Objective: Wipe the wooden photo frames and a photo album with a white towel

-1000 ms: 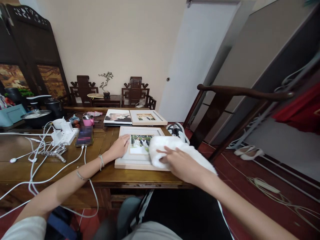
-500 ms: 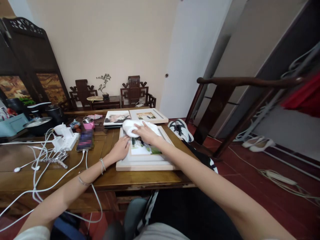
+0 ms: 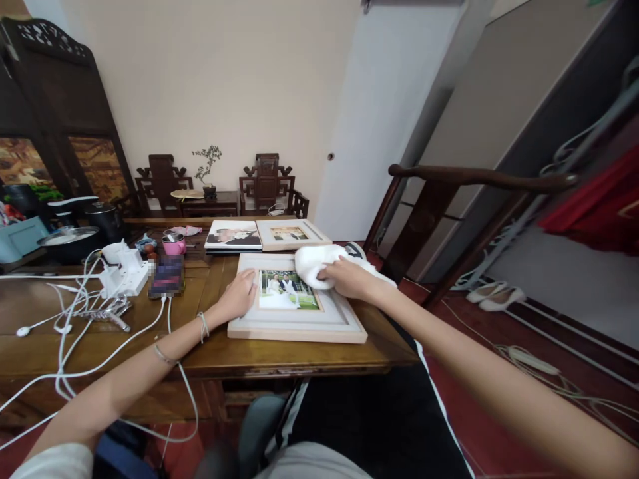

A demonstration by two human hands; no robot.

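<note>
A photo frame (image 3: pixel 299 330) with a pale wooden border lies flat on the wooden table, close to its front edge. Inside it shows a photo (image 3: pixel 287 291) of two people on grass. My left hand (image 3: pixel 240 294) grips the frame's left side, fingers curled over the border. With my right hand (image 3: pixel 347 276) I press a white cloth (image 3: pixel 319 263) against the frame's upper right part. The bunched cloth covers that corner, and its tail hangs out past the right side.
Behind the frame lie a second framed photo (image 3: pixel 287 234) and a stack topped by a photo panel (image 3: pixel 233 234). To the left are a phone (image 3: pixel 166 276), a power strip (image 3: pixel 130 276) with tangled white cables, and a pink cup (image 3: pixel 174 244). A wooden chair (image 3: pixel 429 213) stands at right.
My right hand has moved the white cloth from the frame's upper left to its upper right, uncovering the photo. My left hand stays at the left side.
</note>
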